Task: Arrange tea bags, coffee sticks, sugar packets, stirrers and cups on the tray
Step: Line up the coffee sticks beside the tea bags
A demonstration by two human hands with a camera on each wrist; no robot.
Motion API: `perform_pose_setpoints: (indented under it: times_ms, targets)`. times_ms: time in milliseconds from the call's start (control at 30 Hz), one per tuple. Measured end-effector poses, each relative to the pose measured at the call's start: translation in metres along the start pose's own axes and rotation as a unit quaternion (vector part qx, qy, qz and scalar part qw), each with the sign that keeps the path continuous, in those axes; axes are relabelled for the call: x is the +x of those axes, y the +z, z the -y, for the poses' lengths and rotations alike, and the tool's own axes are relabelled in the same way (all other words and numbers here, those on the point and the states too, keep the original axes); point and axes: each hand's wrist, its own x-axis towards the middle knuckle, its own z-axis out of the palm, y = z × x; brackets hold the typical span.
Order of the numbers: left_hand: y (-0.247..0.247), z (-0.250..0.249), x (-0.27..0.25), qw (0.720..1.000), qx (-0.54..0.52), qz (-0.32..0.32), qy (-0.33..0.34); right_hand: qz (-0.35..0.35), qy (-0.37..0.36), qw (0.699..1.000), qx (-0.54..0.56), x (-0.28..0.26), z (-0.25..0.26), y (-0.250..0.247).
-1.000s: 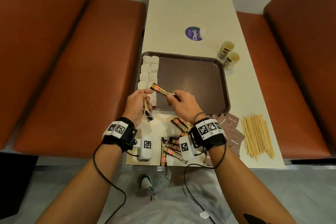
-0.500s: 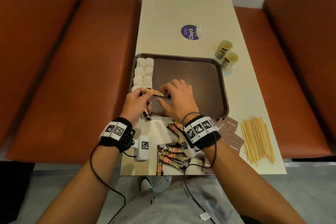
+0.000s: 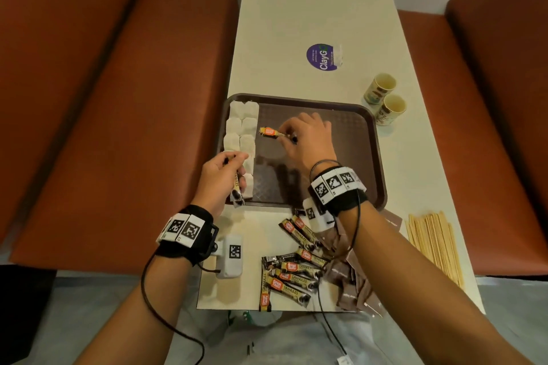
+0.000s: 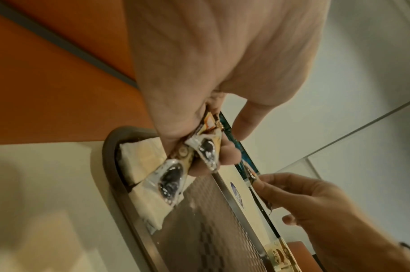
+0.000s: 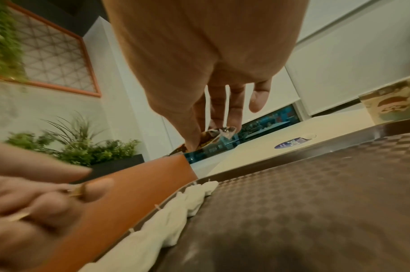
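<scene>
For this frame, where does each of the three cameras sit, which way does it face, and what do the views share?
Head: worn above, looking down the table at the tray; both forearms, left hand and right hand show.
Left wrist: under the left hand, facing along its fingers gripping coffee sticks over the tea bags.
Right wrist: low over the tray, facing the right hand pinching one coffee stick.
Shared: all three show the tray, tea bags and both hands.

Two paper cups (image 3: pixel 385 98) stand beside one tray (image 3: pixel 374 139). Two coffee sticks (image 4: pixel 187 162) are held in the left hand, one coffee stick (image 3: pixel 270 132) in the right.
</scene>
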Motion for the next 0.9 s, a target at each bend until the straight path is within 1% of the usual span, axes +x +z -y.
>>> perform_pose_setpoints:
  times_ms: [167, 267, 333, 500, 667, 900]
  targets:
    - [-0.018, 0.001, 0.011, 0.999, -0.039, -0.012, -0.026, 0.072, 0.043, 0.996, -0.032, 0.054, -0.02, 0.027]
    - [-0.025, -0.001, 0.017, 0.998, -0.044, -0.018, -0.031, 0.121, 0.065, 0.99, -0.031, 0.077, -0.026, 0.045]
    - [-0.027, -0.002, 0.021, 0.998, -0.045, -0.02, -0.034, 0.134, 0.073, 0.988, -0.028, 0.086, -0.029, 0.055]
    - [-0.028, -0.001, 0.03, 0.997, -0.057, -0.023, -0.046, 0.105, 0.081, 0.991, -0.02, 0.097, -0.036, 0.07]
    - [-0.026, -0.003, 0.034, 0.996, -0.057, -0.021, -0.061, 0.077, 0.081, 0.992, -0.054, 0.11, -0.036, 0.073]
    - [-0.028, -0.003, 0.034, 0.996, -0.061, -0.02, -0.064, 0.051, 0.096, 0.994, -0.023, 0.123, -0.031, 0.079]
